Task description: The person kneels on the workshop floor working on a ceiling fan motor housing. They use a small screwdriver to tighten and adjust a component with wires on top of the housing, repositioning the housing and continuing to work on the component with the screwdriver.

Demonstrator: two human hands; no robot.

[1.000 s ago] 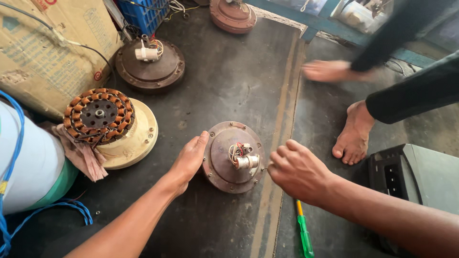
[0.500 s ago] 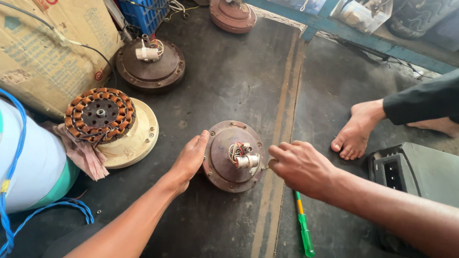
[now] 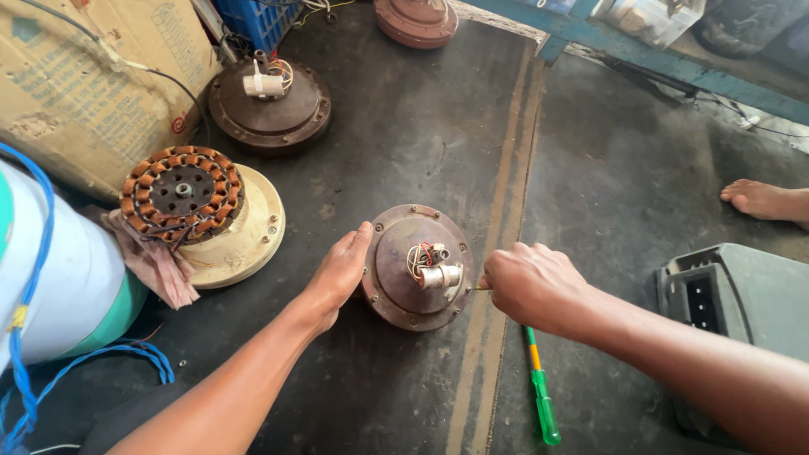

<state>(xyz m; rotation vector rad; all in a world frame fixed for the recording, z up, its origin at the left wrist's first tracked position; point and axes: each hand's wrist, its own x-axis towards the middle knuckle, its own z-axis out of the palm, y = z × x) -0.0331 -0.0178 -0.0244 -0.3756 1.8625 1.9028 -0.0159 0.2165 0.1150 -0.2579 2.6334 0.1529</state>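
Cardboard box (image 3: 80, 80) stands far left. Three round brown metal fan motors (image 3: 419, 265) sit on the dark mat: one central, two beyond. Left hand (image 3: 341, 271) lies open against the central motor's rim; right hand (image 3: 531, 285) is closed by its opposite edge. One green-handled screwdriver (image 3: 540, 388) lies nearby.

motor housing (image 3: 417, 265): dull brown metal | screwdriver (image 3: 542, 396): glossy green plastic | mat (image 3: 404, 152): matt, scuffed

right hand (image 3: 533, 286) hiding tool tip, foot (image 3: 763, 200) cut off
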